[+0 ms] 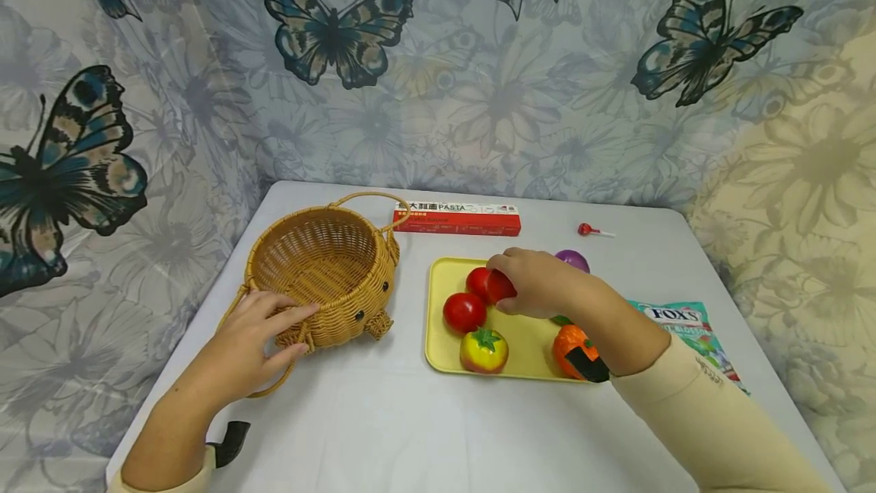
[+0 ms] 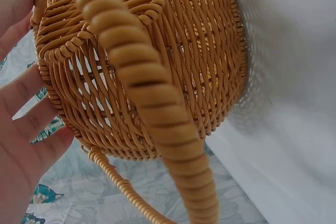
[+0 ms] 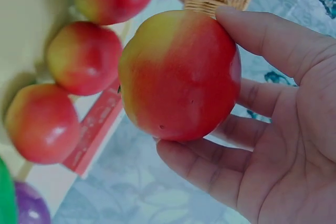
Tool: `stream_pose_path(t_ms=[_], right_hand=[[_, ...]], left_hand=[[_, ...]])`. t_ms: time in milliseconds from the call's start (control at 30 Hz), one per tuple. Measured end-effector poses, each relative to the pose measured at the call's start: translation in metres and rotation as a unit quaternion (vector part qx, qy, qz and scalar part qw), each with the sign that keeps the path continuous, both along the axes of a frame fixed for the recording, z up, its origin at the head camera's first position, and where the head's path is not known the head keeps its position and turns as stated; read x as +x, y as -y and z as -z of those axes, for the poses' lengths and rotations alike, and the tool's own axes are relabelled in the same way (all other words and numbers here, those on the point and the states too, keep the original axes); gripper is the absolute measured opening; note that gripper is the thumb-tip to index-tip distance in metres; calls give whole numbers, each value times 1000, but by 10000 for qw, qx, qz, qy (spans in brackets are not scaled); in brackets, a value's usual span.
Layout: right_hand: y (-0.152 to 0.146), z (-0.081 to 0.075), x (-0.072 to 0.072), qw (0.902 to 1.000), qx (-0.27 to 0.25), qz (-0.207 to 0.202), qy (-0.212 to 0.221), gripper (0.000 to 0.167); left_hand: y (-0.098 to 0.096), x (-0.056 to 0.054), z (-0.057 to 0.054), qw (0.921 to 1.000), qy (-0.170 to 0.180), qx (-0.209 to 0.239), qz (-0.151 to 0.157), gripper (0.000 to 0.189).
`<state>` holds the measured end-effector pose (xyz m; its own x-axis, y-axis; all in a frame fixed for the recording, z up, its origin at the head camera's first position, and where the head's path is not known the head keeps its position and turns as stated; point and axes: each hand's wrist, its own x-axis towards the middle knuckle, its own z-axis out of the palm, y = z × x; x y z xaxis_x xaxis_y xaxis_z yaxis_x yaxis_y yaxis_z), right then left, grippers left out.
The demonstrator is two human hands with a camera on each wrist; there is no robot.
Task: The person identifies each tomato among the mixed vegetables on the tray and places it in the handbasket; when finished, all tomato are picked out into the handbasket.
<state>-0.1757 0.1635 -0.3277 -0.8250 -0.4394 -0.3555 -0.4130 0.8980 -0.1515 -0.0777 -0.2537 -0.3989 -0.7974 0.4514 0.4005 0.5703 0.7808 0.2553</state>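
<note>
In the head view, my right hand (image 1: 537, 280) is above the yellow tray (image 1: 433, 318), holding a round red-and-yellow toy tomato (image 3: 181, 77). Thumb and fingertips grip it from opposite sides in the right wrist view. Other red tomatoes (image 1: 465, 313) lie on the tray, and a yellower tomato (image 1: 484, 352) shows its green leafy top. My left hand (image 1: 249, 337) rests on the near-left rim of a wicker basket (image 1: 345, 318) with dark eyes and a snout. Its fingers look mostly straight against the weave in the left wrist view. The basket's visible inside shows bare weave.
An orange toy fruit (image 1: 569, 345) sits at the tray's near right, partly hidden by my right arm. A purple round item (image 1: 573, 259) shows behind that hand. Around stand a red pasta box (image 1: 457, 221), a lollipop (image 1: 594, 230) and a green FOX'S bag (image 1: 698, 329).
</note>
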Motion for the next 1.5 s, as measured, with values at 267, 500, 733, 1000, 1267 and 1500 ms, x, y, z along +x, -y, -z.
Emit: stream_pose_path(t_ms=[267, 500, 733, 1000, 1267, 1500], right_hand=[[25, -9, -12, 9998, 49, -163, 59, 63], [49, -19, -22, 9991, -31, -429, -32, 61], [79, -31, -34, 9975, -34, -701, -85, 62], [124, -48, -50, 9915, -232, -1269, -196, 54], [163, -56, -56, 9844, -140, -1730, -293, 47], [187, -55, -58, 9846, -124, -1733, -211, 48]], left_hand=[[-4, -1, 2, 9998, 161, 18, -92, 56], [-6, 0, 4, 9996, 244, 65, -126, 55], [-5, 1, 4, 9995, 294, 66, -136, 54], [-4, 1, -1, 9994, 263, 69, -199, 55], [-4, 0, -1, 9994, 281, 115, -191, 55], [-4, -1, -1, 9989, 429, 86, -185, 56]])
